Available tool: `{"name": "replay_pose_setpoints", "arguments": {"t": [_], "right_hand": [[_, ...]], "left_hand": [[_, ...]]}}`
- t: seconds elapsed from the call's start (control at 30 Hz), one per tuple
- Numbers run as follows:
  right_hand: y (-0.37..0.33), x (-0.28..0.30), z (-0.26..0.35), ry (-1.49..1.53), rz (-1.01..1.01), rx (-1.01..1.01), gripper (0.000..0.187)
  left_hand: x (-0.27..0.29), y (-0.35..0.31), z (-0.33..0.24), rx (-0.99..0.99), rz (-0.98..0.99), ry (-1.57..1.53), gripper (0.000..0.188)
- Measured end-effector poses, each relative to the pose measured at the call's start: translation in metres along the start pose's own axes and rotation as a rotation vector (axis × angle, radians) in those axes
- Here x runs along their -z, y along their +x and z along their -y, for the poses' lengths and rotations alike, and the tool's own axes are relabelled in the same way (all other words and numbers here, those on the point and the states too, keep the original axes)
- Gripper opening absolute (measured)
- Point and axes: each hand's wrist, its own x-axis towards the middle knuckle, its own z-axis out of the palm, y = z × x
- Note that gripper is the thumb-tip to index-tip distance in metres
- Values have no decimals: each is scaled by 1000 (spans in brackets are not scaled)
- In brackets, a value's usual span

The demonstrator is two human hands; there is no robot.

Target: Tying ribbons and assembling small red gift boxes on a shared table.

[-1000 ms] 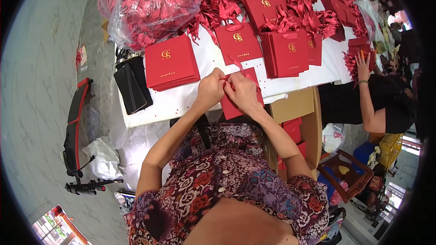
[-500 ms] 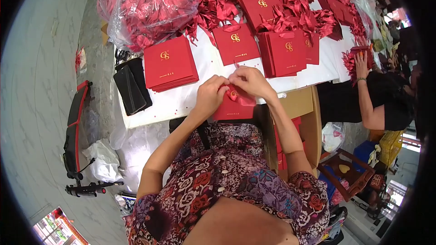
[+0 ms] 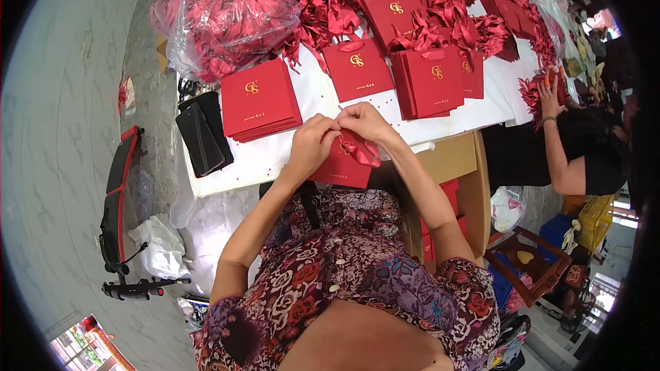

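A small red paper bag (image 3: 342, 172) with gold print hangs tilted at the table's near edge, in front of my body. My left hand (image 3: 311, 143) is closed in a pinch at its top left edge. Beside it, my right hand (image 3: 368, 122) pinches at the same top edge, fingertips nearly touching the left ones. A shiny red ribbon (image 3: 362, 152) loops down over the bag's front from under my right fingers. What exactly lies between the fingertips is partly hidden. Just beyond my hands lies a red bag with a ribbon handle (image 3: 358, 69).
A stack of red bags (image 3: 260, 102) lies left, next to a black phone (image 3: 201, 139). Behind are a clear plastic sack of red ribbons (image 3: 223, 20) and more bags (image 3: 430, 86). An open cardboard box (image 3: 450, 165) stands right; farther right, a person's hand (image 3: 550, 99) touches red ribbons.
Both hands and the bag have shifted slightly left, and the bag is more tilted. The ribbon loop now hangs farther down the bag's right side.
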Motion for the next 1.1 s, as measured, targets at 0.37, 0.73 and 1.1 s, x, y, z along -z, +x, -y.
{"name": "replay_pose_setpoints", "arguments": {"t": [0.37,0.73,1.1], "right_hand": [[18,24,-2,-154,-343,71,23],[-1,1,-3,-818,-488,293,24],[-8,6,-17,-264,-399,114,18]], "left_hand": [[-12,-6,5,78,-3,-11,11],[-31,6,6,244,21,292,22],[-49,24,17,312,27,380,14]]}}
